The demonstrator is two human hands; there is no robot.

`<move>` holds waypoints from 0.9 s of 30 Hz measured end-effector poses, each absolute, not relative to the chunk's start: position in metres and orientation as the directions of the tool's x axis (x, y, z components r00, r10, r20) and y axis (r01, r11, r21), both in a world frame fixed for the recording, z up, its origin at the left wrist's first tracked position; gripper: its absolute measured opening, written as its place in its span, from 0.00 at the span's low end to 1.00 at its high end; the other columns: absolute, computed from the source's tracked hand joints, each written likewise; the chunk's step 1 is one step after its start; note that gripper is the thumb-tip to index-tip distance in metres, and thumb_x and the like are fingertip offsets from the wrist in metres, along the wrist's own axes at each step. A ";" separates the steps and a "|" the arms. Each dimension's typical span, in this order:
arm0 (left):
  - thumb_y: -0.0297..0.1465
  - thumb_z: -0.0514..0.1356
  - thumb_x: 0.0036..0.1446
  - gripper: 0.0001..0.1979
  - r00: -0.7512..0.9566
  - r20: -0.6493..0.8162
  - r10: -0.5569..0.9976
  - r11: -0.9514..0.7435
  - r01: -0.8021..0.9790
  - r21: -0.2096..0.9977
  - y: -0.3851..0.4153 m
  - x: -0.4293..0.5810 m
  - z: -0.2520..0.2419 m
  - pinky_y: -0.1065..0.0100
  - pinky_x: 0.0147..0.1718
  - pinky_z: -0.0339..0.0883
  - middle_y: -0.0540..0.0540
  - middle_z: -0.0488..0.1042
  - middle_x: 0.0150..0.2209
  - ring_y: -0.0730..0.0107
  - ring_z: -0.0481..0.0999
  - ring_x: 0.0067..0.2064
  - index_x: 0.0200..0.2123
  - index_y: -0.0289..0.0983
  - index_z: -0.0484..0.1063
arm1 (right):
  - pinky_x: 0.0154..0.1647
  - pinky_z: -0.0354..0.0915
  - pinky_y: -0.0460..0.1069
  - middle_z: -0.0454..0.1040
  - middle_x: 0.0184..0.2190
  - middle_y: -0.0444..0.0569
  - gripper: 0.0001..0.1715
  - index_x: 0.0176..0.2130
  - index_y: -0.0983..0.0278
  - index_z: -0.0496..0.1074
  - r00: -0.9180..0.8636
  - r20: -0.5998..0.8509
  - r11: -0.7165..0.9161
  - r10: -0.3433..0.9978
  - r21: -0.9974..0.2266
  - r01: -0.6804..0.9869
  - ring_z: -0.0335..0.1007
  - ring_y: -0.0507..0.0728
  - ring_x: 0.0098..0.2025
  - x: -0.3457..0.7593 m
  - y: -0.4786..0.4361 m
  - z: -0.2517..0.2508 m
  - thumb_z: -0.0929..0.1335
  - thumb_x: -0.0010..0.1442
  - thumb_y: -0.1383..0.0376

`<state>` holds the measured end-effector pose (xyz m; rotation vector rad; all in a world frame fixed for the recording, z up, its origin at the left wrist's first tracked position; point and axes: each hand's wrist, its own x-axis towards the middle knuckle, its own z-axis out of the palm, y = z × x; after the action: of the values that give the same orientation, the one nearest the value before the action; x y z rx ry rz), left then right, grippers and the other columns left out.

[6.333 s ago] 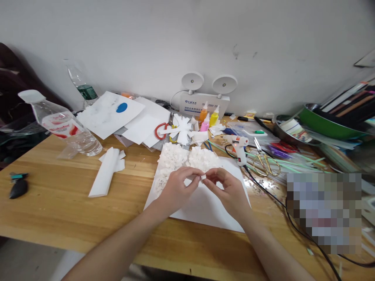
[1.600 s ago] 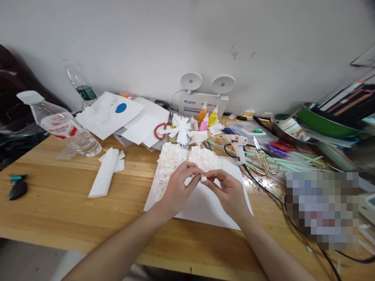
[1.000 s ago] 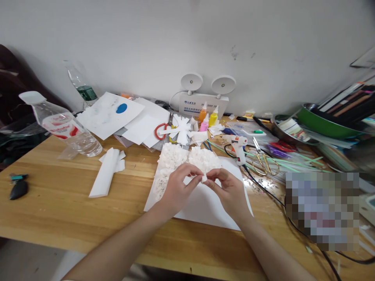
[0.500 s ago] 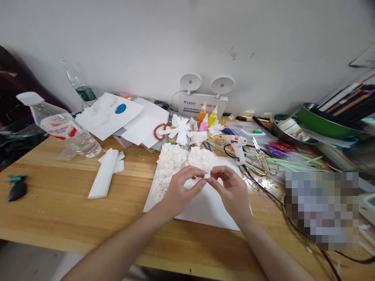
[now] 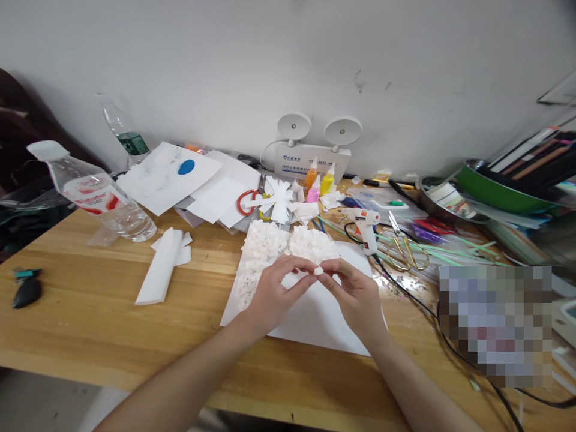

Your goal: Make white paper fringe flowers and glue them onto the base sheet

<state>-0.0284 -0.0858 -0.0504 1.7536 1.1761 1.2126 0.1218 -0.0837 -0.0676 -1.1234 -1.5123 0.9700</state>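
Between the fingertips of both hands is a small white piece of paper [image 5: 318, 270], curled or crumpled. My left hand [image 5: 279, 291] pinches it from the left, thumb and forefinger closed. From the other side my right hand [image 5: 353, 290] pinches the same piece. Both hands hover over a white sheet [image 5: 310, 324] on the table. Clusters of crumpled white paper bits [image 5: 265, 240] cover the sheet's left and far parts, partly hidden behind my left hand. Another such cluster [image 5: 312, 242] lies just beyond my fingers.
A hot glue gun [image 5: 366, 228] and gold-handled scissors [image 5: 405, 249] lie right of the sheet, with a black cable running rightward. Small paint bottles [image 5: 314, 189] and red-handled scissors [image 5: 247, 202] are behind. Folded white paper [image 5: 159, 270] and a water bottle [image 5: 101, 201] stand left.
The right fingers have shifted slightly around the small paper piece, and more of it shows. Both hands otherwise stay in place.
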 end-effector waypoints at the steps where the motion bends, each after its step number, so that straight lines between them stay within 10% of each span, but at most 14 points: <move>1: 0.31 0.58 0.51 0.04 0.144 0.307 0.941 -0.336 0.280 0.899 -0.086 -0.028 -0.051 0.69 0.36 0.65 0.49 0.73 0.32 0.72 0.70 0.35 0.32 0.38 0.69 | 0.35 0.62 0.50 0.67 0.29 0.47 0.04 0.32 0.61 0.69 -0.098 0.242 0.256 0.965 -0.949 0.182 0.63 0.54 0.34 0.122 -0.084 -0.068 0.66 0.53 0.63; 16: 0.32 0.58 0.52 0.05 0.167 0.298 0.940 -0.321 0.139 0.937 -0.087 -0.029 -0.052 0.66 0.39 0.65 0.46 0.73 0.34 0.69 0.71 0.38 0.32 0.37 0.70 | 0.35 0.61 0.49 0.62 0.30 0.45 0.02 0.31 0.60 0.66 -0.160 0.311 0.315 0.937 -0.949 -0.005 0.60 0.53 0.33 0.121 -0.081 -0.065 0.66 0.53 0.65; 27: 0.27 0.56 0.52 0.04 0.278 0.399 0.874 -0.478 0.340 0.810 -0.084 -0.033 -0.049 0.68 0.39 0.63 0.48 0.72 0.32 0.71 0.70 0.36 0.32 0.37 0.68 | 0.40 0.60 0.52 0.66 0.32 0.47 0.05 0.33 0.60 0.67 -0.246 0.400 0.458 0.883 -0.849 0.263 0.63 0.56 0.37 0.131 -0.079 -0.058 0.66 0.52 0.69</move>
<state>-0.0333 -0.0841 -0.0487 1.9582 1.0867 1.1626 0.1313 -0.0789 -0.0577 -0.9822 -1.7573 0.8176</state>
